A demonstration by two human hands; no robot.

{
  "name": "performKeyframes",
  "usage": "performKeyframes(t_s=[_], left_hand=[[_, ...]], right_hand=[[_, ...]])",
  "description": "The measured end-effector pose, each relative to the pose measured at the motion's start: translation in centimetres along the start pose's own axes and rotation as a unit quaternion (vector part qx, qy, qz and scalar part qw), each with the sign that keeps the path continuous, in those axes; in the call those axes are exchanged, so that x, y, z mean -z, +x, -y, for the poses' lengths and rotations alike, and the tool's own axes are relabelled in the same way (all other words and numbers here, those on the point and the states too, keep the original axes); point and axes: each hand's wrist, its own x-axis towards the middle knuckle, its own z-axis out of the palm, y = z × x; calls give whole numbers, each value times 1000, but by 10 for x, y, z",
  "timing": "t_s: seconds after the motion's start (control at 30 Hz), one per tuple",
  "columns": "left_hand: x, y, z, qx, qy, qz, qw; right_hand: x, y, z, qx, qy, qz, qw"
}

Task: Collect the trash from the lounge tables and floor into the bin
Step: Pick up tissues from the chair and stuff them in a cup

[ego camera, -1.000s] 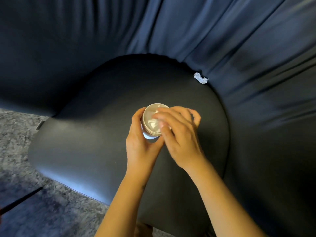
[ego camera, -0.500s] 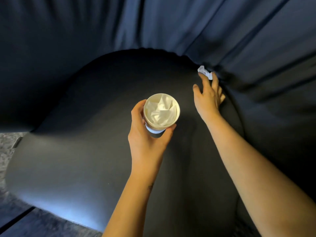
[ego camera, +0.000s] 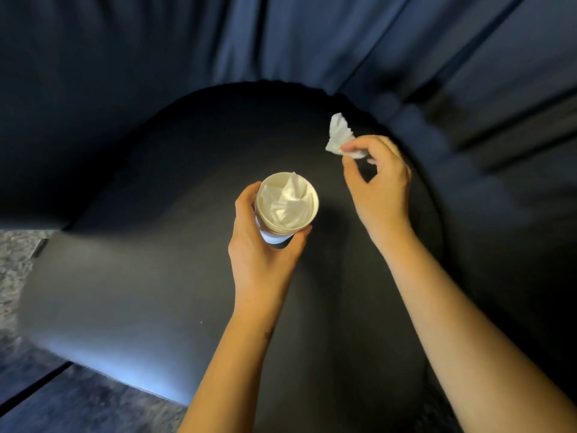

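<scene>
Crumpled tissue [ego camera: 338,135]: pinched at its lower end between thumb and forefinger of the right hand [ego camera: 379,182], upper right of centre, apparently held clear of the dark tabletop [ego camera: 156,260].
Right grip: narrow, closed on the tissue, which juts up and left of the fingertips.
Paper cup [ego camera: 285,203]: upright at centre frame, mouth open and stuffed with white paper.
Left grip: the left hand [ego camera: 262,248] is wrapped round the cup's side.
Key relation: the cup mouth lies down and left of the tissue, near but apart.
Likely next: a short carry across to drop the tissue in.
</scene>
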Motion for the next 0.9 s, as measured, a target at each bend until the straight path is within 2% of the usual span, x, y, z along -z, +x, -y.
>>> performKeyframes(t_s=[0.13,0.27,0.5,0.7,0.9], left_hand=[[10,0,-13,-11,-8,-29,1000],[25,-7,-32,-25,-8,-61,998],[66,-44,-81,-49,22,-142,988],[91,-102,-144,-50,33,-218,974],[112,-181,-219,-78,43,-283,955]], right_hand=[[14,-29,57,93,10,45,995],[13,-49,92,143,-54,142,978],[42,-70,151,216,-123,228,942],[103,-82,218,308,-133,204,920],[190,-108,281,418,-85,204,881]])
